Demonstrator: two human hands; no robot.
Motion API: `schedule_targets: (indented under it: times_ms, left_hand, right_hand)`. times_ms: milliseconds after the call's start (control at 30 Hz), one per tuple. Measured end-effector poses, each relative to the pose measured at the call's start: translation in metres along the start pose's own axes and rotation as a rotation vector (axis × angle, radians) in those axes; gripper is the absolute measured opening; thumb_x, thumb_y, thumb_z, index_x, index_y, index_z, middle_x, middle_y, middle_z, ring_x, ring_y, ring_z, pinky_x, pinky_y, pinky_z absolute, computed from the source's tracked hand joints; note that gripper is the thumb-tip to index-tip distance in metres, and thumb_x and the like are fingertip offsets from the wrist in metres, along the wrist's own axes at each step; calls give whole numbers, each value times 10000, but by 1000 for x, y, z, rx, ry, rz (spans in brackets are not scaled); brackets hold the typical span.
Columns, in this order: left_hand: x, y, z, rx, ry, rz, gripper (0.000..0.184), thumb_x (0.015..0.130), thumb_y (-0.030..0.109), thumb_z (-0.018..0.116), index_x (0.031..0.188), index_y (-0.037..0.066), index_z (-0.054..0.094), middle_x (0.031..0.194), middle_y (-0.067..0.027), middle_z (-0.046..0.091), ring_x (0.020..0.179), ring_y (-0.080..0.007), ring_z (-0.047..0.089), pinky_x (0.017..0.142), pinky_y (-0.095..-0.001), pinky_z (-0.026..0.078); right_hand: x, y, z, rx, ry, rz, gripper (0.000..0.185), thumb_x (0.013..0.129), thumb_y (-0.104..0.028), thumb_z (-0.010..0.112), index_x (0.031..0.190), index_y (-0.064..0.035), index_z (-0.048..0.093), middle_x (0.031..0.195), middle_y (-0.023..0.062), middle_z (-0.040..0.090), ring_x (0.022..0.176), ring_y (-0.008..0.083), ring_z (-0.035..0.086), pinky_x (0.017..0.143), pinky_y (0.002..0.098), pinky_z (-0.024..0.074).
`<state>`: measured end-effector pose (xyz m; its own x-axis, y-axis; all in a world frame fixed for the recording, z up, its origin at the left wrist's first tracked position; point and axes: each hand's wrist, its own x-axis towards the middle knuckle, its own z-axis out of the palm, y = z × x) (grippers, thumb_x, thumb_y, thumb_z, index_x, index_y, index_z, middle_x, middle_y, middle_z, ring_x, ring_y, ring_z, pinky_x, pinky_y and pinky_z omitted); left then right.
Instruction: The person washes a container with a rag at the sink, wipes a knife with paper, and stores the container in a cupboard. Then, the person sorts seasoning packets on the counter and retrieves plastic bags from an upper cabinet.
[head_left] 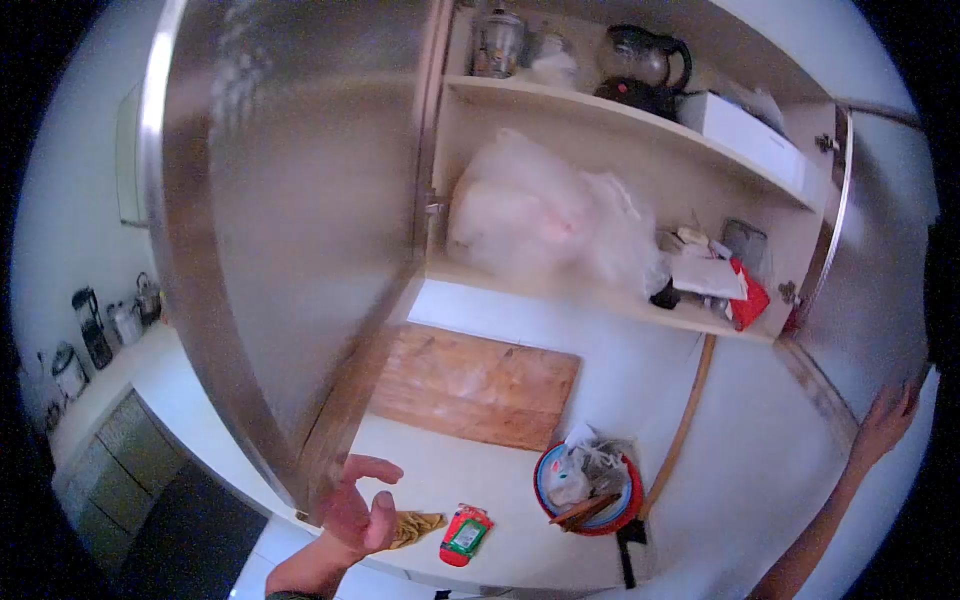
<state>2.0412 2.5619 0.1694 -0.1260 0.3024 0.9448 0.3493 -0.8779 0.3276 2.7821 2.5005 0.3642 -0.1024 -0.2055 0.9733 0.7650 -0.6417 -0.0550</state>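
My left hand (362,508) is beside the lower corner of the left cabinet door (310,200), its thumb and fingers apart and nothing between them. Whether it touches the door I cannot tell. At the far right, my right hand (888,418) has its fingers bent round the lower outer corner of the right cabinet door (880,270); its fingertips are partly hidden. Both doors stand swung out from the wall cabinet. Inside, large translucent plastic bags (540,215) fill the lower shelf, with small packets and a red item (748,295) to their right.
The upper shelf (600,110) holds a glass pot (645,60), a jar and a white box (755,140). Below, a wooden board (480,385) leans at the wall. On the counter are a red packet (466,535), a brown cloth (415,528) and a filled bowl (590,485).
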Motion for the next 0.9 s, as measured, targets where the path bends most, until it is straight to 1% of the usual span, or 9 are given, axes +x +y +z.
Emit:
schedule_targets:
  times_ms: [200, 300, 400, 600, 700, 767, 800, 833, 900]
  left_hand:
    - [-6, -15, -26, -104, -56, 44, 772, 811, 39, 581, 1451, 69, 151, 1111, -221, 537, 799, -283, 639, 711, -384, 528]
    - [-6, -18, -35, -165, -81, 44, 794, 802, 56, 599, 1459, 80, 154, 1192, -234, 470, 800, -287, 642, 695, -388, 535]
    - [-8, -19, -43, -153, -109, 35, 743, 800, 56, 602, 1420, 37, 192, 1116, -216, 538, 808, -284, 641, 716, -386, 532]
    - [-14, -9, -66, 121, -227, -127, 575, 914, 145, 551, 1400, 51, 259, 958, -228, 621, 754, -260, 647, 686, -367, 541]
    - [-52, -10, -67, 233, -73, -231, 572, 862, 64, 599, 1384, 38, 366, 1113, -211, 623, 780, -235, 652, 703, -356, 544]
    - [-77, -15, -79, 340, -281, -743, 609, 816, 18, 636, 1385, 41, 419, 1243, -158, 604, 821, -204, 657, 729, -332, 543]
    - [-77, -12, -78, 322, -222, -849, 621, 818, 133, 739, 1366, 33, 466, 1061, -142, 653, 913, -269, 643, 825, -343, 508]
    - [-94, -8, -88, 462, -426, -1060, 642, 811, 125, 736, 1387, 54, 462, 1250, -163, 618, 983, -280, 658, 846, -383, 539]
    - [-142, -13, -104, 674, -579, -866, 670, 894, 305, 685, 1436, 55, 380, 1102, -264, 632, 932, -377, 644, 835, -497, 524]
  right_hand:
    - [30, -129, -59, -134, 18, -21, 527, 938, -205, 605, 1420, -60, 449, 1464, 185, 425, 1370, 357, 382, 1146, 458, 299]
    - [41, -185, -36, 372, -41, 15, 485, 949, -194, 598, 1399, -58, 477, 1458, 147, 454, 1372, 303, 398, 1160, 438, 287]
    - [90, -292, -66, 702, -451, 277, 455, 962, -189, 592, 1381, -41, 495, 1414, 148, 506, 1337, 270, 458, 1140, 408, 329]
    - [177, -495, -33, 1452, -269, -213, 488, 900, -230, 668, 1312, -4, 537, 1278, 193, 600, 1205, 290, 571, 1048, 382, 423]
    - [218, -600, -42, 1350, -210, -286, 536, 884, -258, 675, 1320, 11, 521, 1247, 218, 613, 1154, 320, 599, 1010, 385, 448]
    - [236, -650, -44, 1313, -262, -253, 591, 852, -310, 695, 1309, 23, 524, 1224, 249, 613, 1126, 358, 609, 982, 410, 465]
    - [243, -677, -36, 1271, -331, -241, 632, 831, -343, 709, 1304, 32, 524, 1218, 259, 611, 1118, 372, 612, 971, 421, 471]
    - [247, -701, -32, 1284, -323, -231, 632, 831, -343, 709, 1304, 32, 524, 1218, 259, 611, 1118, 372, 612, 971, 421, 471]
    - [257, -742, -26, 1239, -465, -99, 732, 785, -373, 746, 1325, 52, 492, 1227, 259, 610, 1109, 394, 610, 967, 437, 467]
